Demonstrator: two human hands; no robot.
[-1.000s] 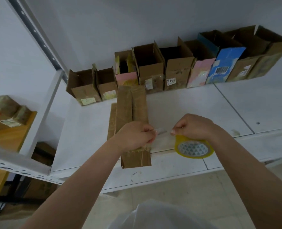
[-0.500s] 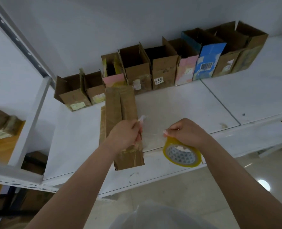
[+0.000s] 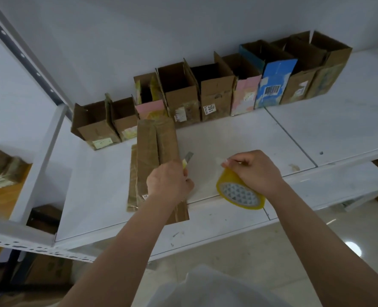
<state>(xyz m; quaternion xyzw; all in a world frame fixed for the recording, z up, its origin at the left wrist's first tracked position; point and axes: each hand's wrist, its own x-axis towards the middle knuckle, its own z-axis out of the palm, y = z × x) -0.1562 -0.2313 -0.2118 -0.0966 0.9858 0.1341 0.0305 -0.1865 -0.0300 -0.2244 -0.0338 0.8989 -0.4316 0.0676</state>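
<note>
Left hand [image 3: 169,185], frame centre: fingers curled tight round a cutter [image 3: 188,157], with only the yellow handle tip and the grey blade showing above the fist. The cutter's long axis runs lower left to upper right, blade tip pointing to the upper right. The fist sits over the right edge of the flattened cardboard box [image 3: 154,149].

The flattened box lies flat on the white shelf [image 3: 228,138]. Its long axis is near vertical in frame: the far end almost touches the row of open boxes [image 3: 216,94] at the back, the near end is close to the shelf's front edge.

Right hand [image 3: 253,171], right of centre: fingers curled over the top of the yellow tape roll [image 3: 239,194], thumb and forefinger pinching the clear tape end [image 3: 220,161] at the hand's upper left. The roll is tilted, its patterned core facing the camera, and is held in the air over the shelf's front edge. I can't tell where the clear strip runs beyond the pinch.

The hands are apart, not touching. A blue box [image 3: 274,85] stands in the row at upper right.
</note>
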